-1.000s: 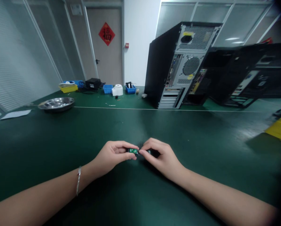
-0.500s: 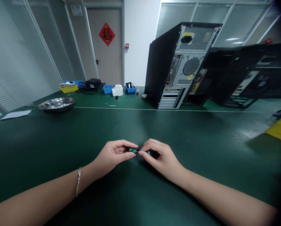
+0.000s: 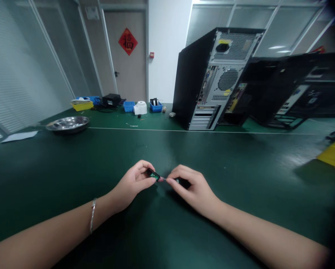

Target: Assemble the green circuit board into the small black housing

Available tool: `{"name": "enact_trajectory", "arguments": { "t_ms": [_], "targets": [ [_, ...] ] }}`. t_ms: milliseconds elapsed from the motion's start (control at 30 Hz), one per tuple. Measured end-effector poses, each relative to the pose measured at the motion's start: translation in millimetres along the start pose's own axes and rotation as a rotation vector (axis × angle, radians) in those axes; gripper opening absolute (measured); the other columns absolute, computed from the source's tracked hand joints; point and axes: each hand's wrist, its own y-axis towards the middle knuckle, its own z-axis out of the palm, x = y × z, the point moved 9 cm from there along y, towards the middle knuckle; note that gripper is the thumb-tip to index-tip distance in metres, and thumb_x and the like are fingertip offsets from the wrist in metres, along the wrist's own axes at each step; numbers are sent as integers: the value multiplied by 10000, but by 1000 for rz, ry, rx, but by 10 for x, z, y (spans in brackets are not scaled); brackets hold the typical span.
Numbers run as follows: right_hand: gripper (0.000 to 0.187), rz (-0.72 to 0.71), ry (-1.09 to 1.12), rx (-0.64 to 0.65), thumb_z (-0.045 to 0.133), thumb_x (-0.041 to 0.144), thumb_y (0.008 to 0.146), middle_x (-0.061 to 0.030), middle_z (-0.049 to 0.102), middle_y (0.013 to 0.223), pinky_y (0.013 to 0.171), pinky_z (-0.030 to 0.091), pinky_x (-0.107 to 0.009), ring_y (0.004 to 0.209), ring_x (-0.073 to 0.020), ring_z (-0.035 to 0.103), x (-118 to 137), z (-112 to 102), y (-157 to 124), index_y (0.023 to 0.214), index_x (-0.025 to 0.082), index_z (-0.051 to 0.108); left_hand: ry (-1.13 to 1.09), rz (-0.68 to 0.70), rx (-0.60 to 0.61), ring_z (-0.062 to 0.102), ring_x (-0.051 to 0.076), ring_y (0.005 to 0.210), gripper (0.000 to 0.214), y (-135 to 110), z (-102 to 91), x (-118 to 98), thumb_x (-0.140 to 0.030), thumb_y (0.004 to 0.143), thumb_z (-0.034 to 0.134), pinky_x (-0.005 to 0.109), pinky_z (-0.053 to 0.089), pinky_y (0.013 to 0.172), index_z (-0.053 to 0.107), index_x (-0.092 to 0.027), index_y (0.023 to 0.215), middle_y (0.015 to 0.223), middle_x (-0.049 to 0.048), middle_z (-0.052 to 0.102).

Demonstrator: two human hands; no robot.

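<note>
Left hand holding one board, right hand one dark piece

Far left: metal bowl, paper to its left. Beyond bowl: yellow bin, black box. Far centre: white housing between two blue bins. Far right: PC case. Right edge: yellow tray.

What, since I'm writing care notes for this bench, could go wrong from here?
The small black-and-green part is pinched, tilted, in the left hand, so it might slip out.
A slip of the slim piece at the right hand, close to that part, might scratch it; whether they touch is too small to tell.
If dropped, so small and dark a part could be hard to spot on the dark green table.
</note>
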Motion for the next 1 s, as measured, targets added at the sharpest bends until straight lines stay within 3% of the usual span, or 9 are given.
{"name": "enact_trajectory", "arguments": {
  "t_ms": [200, 333, 533, 833, 1000],
  "targets": [
    [140, -9, -3, -4, 579, 242, 933, -54, 682, 820, 707, 515, -302, 757, -167, 638, 0, -7, 1, 848, 192, 679, 104, 23, 47, 636, 197, 1042, 245, 6, 55, -33, -239, 844, 663, 353, 449, 996, 629, -177, 1079, 1069, 57, 681],
    [150, -13, 2, -10, 567, 252, 939, -56, 680, 822, 701, 514, -300, 754, -169, 637, 4, -13, 1, 855, 196, 678, 175, -3, 12, 640, 214, 1045, 347, -3, 32, -42, -274, 845, 652, 376, 465, 988, 647, -166, 1175, 1088, 78, 711],
    [152, -10, 7, -11, 568, 249, 938, -56, 673, 802, 694, 505, -301, 741, -169, 625, 18, -19, 6, 847, 192, 675, 253, -5, -3, 648, 214, 964, 369, -14, 2, -70, -306, 827, 676, 366, 514, 902, 690, -136, 1154, 1061, 95, 687],
    [158, -3, -18, -35, 573, 270, 938, -57, 680, 805, 687, 511, -302, 740, -171, 627, 2, -36, 7, 860, 192, 687, 259, 23, 33, 675, 206, 946, 349, -5, 49, -69, -261, 835, 678, 353, 521, 905, 639, -164, 1168, 945, 63, 701],
    [147, 9, -24, -26, 570, 262, 939, -55, 680, 814, 692, 504, -301, 746, -173, 625, -24, -31, 4, 870, 199, 684, 257, 17, 42, 665, 217, 1030, 317, -8, 69, -78, -260, 849, 654, 353, 514, 942, 657, -156, 1148, 1092, 94, 711]
  ]
}}
